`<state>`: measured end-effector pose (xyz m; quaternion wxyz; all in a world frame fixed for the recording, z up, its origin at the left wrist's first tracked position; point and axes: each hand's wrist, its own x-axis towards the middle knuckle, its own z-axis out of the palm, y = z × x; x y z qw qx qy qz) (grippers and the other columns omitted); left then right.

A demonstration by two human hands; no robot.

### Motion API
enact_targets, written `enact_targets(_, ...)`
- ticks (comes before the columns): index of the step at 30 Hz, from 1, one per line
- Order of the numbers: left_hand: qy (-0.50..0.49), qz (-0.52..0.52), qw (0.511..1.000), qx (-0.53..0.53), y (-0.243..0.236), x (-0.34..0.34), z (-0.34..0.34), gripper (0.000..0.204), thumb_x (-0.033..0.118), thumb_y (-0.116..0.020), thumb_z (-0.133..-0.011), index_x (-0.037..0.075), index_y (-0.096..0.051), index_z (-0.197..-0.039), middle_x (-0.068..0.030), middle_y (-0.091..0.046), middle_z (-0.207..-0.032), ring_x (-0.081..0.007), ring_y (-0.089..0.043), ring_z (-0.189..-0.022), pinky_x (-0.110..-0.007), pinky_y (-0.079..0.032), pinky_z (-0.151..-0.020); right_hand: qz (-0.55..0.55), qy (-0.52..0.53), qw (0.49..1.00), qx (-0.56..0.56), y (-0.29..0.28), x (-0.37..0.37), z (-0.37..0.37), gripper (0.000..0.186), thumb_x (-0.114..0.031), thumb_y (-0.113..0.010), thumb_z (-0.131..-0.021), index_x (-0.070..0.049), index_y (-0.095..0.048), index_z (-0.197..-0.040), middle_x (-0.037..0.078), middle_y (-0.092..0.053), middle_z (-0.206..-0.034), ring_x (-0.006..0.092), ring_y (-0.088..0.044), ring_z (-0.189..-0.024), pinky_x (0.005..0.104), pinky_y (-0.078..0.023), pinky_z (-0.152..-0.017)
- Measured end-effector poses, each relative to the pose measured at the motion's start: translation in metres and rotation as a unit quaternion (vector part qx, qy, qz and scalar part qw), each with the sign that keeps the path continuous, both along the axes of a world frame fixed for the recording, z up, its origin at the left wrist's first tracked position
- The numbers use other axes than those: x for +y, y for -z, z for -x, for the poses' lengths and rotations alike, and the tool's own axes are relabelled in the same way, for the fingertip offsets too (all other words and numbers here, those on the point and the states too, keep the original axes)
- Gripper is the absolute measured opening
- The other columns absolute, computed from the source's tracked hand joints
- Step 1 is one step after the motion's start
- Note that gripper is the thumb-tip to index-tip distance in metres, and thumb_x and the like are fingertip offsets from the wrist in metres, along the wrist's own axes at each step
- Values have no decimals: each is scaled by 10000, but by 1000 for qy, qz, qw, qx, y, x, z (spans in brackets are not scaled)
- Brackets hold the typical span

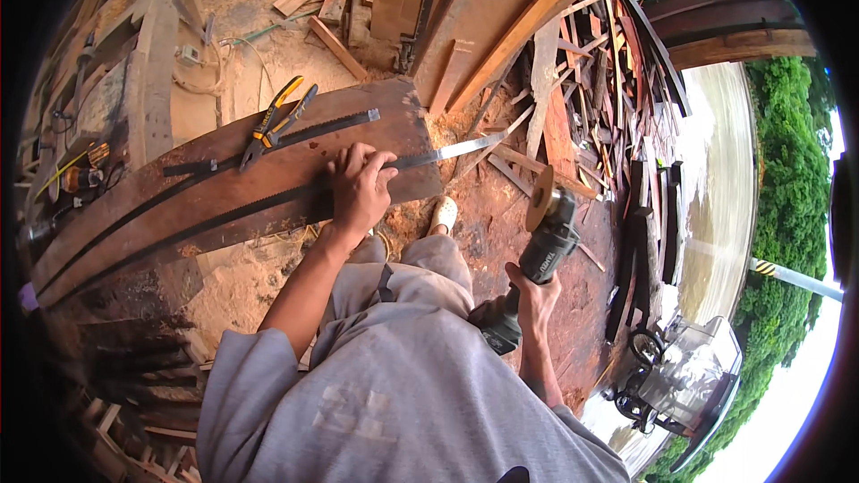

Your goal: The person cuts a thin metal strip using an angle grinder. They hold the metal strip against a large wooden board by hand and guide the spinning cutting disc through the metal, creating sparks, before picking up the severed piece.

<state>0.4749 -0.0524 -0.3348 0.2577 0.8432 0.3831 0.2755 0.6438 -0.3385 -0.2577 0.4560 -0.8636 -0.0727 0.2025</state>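
Observation:
A long wooden plank [309, 159] lies across in front of me, with dark toothed saw blades along it. My left hand [360, 186] is closed over one band saw blade [250, 208], fingers curled onto it near the plank's right end. That blade's bare, shiny end sticks out past the plank. On the right, clear of the blade, my right hand [535, 293] grips a dark green angle grinder [548, 252] by its body, its tan disc [540, 200] facing up and left. Yellow-and-black pliers [276, 125] rest on the plank beside a second saw blade [327, 129].
Sawdust and wood offcuts [335, 49] cover the ground ahead. Large leaning boards [501, 9] stand beyond the plank. A heap of scrap strips [591, 80] lies to the right, with a motorcycle [637, 385] farther off. A yellow-and-black power tool [85, 179] sits far left.

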Motion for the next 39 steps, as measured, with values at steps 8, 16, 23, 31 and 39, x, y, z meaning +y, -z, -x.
enact_targets(8, -6, -9, 999, -38, 3, -3, 1, 153, 107, -772, -859, 125, -758, -1010, -9, -633, -983, -264, -588, -956, -439, -400, -851, 89, -56, 994, 16, 8, 24, -5, 368, -173, -865, -736, -5, -635, -969, 17, -636, -810, 136, -577, -710, 309, -503, -684)
enact_targets(16, -6, 12, 996, -83, 8, -3, 2, 222, 47, -782, -815, 133, -764, -1019, 7, -630, -942, -260, -584, -917, -437, -408, -834, 121, -237, 962, 57, 13, 38, -19, 473, -162, -774, -732, 72, -619, -1113, 112, -694, -873, 188, -640, -792, 352, -551, -757)
enact_targets(23, -40, 30, 997, -63, 3, -6, -3, 196, 38, -786, -795, 177, -794, -933, 37, -625, -918, -233, -572, -924, -425, -389, -841, 87, -255, 955, 125, -1, 74, -31, 174, -125, -758, -751, 0, -639, -775, 57, -659, -677, 154, -638, -599, 321, -516, -578)
enact_targets(31, -38, 39, 997, -60, 2, -2, -8, 148, 21, -760, -785, 164, -763, -823, 24, -613, -903, -236, -567, -902, -430, -351, -831, 143, -276, 935, 174, -5, 90, -43, 219, -96, -739, -728, 19, -612, -863, 58, -640, -691, 148, -610, -605, 324, -502, -572)
enact_targets(39, -46, 38, 997, -42, 0, -1, -9, 176, -15, -716, -767, 160, -726, -785, 20, -610, -899, -243, -570, -890, -439, -348, -828, 146, -281, 931, 183, -13, 102, -42, 221, -99, -751, -726, 14, -602, -843, 75, -652, -689, 169, -630, -576, 328, -508, -553)
